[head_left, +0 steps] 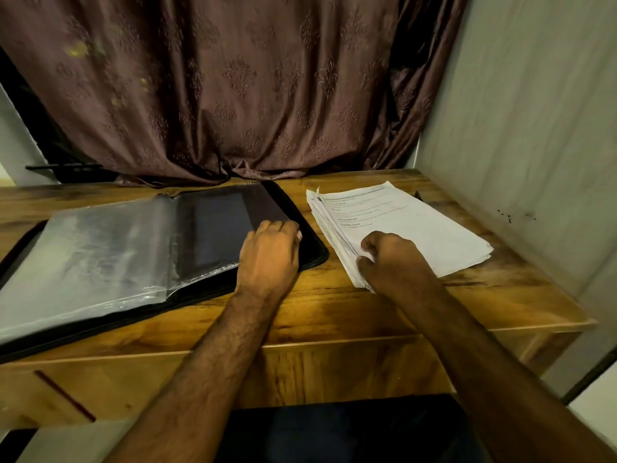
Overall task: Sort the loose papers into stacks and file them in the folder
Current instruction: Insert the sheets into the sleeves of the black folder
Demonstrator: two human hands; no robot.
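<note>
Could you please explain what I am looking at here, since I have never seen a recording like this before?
There is no machine here: a person wears a camera on the head, so the single picture looks forward and down along both bare forearms. They sit at a wooden table with a brown curtain behind it. On the table lies an open black folder with clear plastic sleeves. Beside it, nearer the wall, lies a stack of printed papers. The left hand rests on the folder's right-hand page, fingers curled at its edge. The right hand pinches the near corner of the paper stack. Nothing is lifted off the table.
</note>
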